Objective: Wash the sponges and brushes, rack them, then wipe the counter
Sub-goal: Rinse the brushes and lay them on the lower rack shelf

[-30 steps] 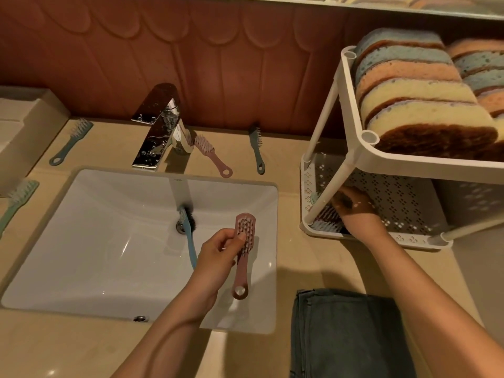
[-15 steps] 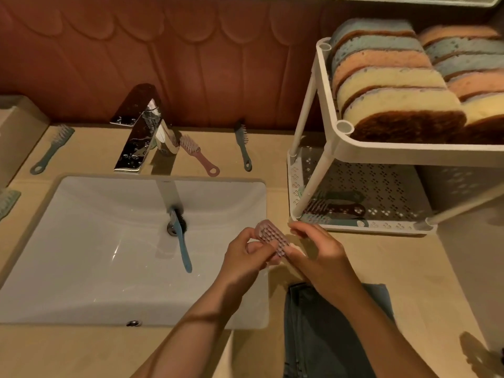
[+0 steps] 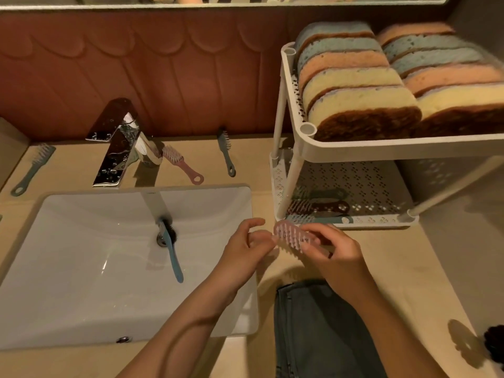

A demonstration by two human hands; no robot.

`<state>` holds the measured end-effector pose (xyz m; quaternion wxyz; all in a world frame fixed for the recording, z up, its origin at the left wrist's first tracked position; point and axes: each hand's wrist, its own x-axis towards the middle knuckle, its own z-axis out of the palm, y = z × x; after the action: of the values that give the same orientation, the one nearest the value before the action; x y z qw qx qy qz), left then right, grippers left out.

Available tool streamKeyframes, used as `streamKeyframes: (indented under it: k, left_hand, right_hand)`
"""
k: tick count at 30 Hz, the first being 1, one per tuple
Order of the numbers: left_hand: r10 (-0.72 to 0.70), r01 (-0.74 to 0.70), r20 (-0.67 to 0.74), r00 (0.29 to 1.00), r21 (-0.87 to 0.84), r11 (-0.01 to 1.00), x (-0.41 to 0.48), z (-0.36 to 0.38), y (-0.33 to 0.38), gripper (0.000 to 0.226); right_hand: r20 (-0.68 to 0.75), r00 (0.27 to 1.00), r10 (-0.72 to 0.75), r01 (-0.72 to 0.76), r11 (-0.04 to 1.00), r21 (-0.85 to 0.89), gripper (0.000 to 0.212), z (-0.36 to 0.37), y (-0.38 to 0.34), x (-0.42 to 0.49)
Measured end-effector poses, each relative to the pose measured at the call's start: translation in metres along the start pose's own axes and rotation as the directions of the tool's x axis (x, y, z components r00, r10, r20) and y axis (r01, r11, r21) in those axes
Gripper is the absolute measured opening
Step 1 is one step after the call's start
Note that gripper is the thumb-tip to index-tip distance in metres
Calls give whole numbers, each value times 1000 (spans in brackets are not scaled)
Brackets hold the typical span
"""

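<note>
In the right hand [image 3: 336, 254], a pink brush [image 3: 290, 236], pale bristles upward.

Washroom vanity corner, domestic feel. White rectangular basin [image 3: 81, 255] sunk into beige stone-look surface [image 3: 395, 268]. Chrome single-lever tap [image 3: 114, 143] behind it, water drops on spout. Lower edge of mirror [image 3: 218, 1] runs along top of wall. Reddish-brown wall panel [image 3: 163, 77] with scalloped relief serves as splashback. White two-tier plastic rack [image 3: 354, 151] stands right of basin, upper tier packed with sponges [image 3: 362, 105] on edge. Small handled brushes [image 3: 182, 165] lie around tap. Folded dark cloth [image 3: 321, 328] at front edge. Warm, dim light.
</note>
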<state>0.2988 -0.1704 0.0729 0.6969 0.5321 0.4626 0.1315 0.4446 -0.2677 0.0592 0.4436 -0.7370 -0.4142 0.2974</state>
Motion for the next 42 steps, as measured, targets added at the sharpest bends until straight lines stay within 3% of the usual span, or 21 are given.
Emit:
streamKeyframes:
  k: [3,6,9,13,17,21,27,36,42]
  left_hand:
    - [188,-175,-51,981,201,964,7,4,16,50]
    - [378,-334,-4,926,459,823,17,13,27,51]
    - [480,-354,-21,877,645,677,28,24,26,42]
    - [582,-316,-107,806,754,576,41,32,17,28]
    - [637,-310,-87,766,818,485,50,34,16,25]
    - [654,-322,-59,754,835,446,51,33,17,27]
    - [655,-329,-52,754,833,445,54,33,15,28]
    - [654,-341,-48,755,823,454,57,31,12,29]
    - [664,-351,-42,747,823,447,60,28,10,34]
  right_hand:
    - [-103,995,0,-8,997,-74,25,-16,7,7]
    - [-161,987,13,-36,989,-143,26,-29,16,19]
    - [-194,977,82,-118,977,-178,30,-37,20,41]
    - [-245,967,70,-145,942,-302,29,-40,30,80]
    - [-196,981,-8,-72,915,-397,23,-35,28,116]
    - [-151,988,16,-92,852,-515,27,-24,28,146]
    - [-121,990,67,-121,843,-524,27,-11,45,166]
    - [0,1000,-4,3,871,-492,24,-7,67,176]
    - [-63,993,-97,64,915,-397,24,-12,60,161]
